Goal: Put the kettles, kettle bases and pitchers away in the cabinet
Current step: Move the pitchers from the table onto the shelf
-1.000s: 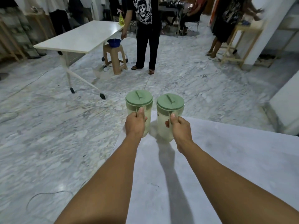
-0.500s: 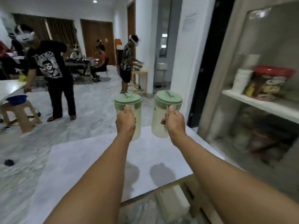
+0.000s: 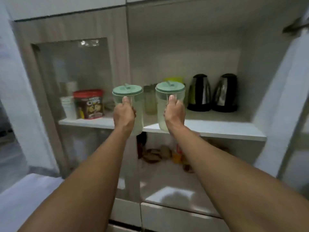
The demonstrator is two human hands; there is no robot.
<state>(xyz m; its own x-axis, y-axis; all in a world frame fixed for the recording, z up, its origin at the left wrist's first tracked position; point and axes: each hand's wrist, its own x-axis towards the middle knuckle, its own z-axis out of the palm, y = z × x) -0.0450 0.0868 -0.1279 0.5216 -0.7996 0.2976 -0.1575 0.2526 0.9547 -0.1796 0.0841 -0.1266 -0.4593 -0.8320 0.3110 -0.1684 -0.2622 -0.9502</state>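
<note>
I hold two clear pitchers with pale green lids upright in front of the open cabinet. My left hand (image 3: 124, 113) grips the left pitcher (image 3: 127, 96) by its handle; it hangs just off the shelf's front edge. My right hand (image 3: 174, 113) grips the right pitcher (image 3: 170, 93), whose base is level with the white shelf (image 3: 217, 129). Two black and steel kettles (image 3: 199, 92) (image 3: 225, 92) stand at the shelf's back right. Another clear pitcher (image 3: 150, 101) and a green-lidded one (image 3: 173, 79) stand behind.
The left door (image 3: 73, 77) is shut, with a stack of white cups (image 3: 68, 106) and a snack bag (image 3: 88, 104) behind its glass. The right door (image 3: 284, 97) stands open. Food packets (image 3: 158, 154) lie on the lower shelf. A white table corner (image 3: 25, 198) is at lower left.
The view has swung right from the room and table to face the cabinet. Both pitchers, still gripped, have risen to the level of the middle shelf.
</note>
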